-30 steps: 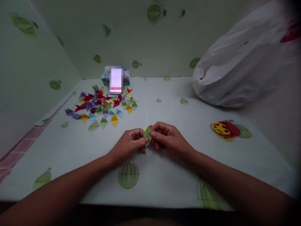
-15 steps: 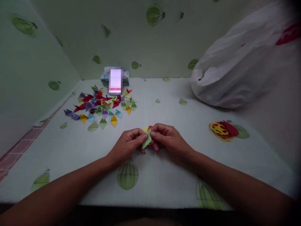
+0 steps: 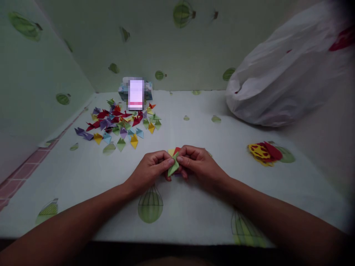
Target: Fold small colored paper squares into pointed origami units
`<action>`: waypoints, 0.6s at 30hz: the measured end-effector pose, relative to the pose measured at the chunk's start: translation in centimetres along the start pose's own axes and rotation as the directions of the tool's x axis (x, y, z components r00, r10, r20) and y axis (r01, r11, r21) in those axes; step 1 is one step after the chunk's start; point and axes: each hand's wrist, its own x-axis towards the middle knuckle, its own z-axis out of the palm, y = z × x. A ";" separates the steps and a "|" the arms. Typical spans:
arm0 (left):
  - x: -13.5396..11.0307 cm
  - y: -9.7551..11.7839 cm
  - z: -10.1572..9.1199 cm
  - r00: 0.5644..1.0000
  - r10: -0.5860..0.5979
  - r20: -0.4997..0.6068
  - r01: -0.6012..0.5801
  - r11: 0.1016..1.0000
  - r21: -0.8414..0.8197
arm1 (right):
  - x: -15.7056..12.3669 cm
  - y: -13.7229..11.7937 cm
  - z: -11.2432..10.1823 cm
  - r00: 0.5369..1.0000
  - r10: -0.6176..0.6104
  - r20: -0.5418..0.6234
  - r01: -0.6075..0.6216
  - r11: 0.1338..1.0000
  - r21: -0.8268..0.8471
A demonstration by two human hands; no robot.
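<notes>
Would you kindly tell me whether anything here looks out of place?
Nothing looks spilled or damaged; the scattered origami pieces seem ordinary. Only blocky pixelation around the lit phone and tissue box looks odd, hiding detail there.

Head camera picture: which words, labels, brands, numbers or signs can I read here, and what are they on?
No text can be read.
Lit screen: pixelated, unreadable.
Box behind it: partly pixelated, nothing legible.
White bag: blurred red marks; cannot tell whether they are lettering.
Held green paper: no lettering visible.
</notes>
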 end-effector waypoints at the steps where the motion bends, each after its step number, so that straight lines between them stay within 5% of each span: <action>1: 0.0 0.0 0.0 1.000 0.000 0.000 0.000 1.000 0.003 | 0.0 -0.1 0.0 1.000 -0.001 0.001 0.001 1.000 -0.019; 8: 0.0 0.0 0.2 1.000 0.012 -0.006 -0.011 1.000 0.027 | -0.4 -0.8 0.6 0.995 -0.025 -0.093 0.005 0.978 -0.208; 18: -0.1 -0.4 -0.1 0.992 -0.107 0.063 0.108 0.994 -0.005 | -0.4 -0.9 0.3 0.998 -0.033 -0.045 0.021 0.970 -0.243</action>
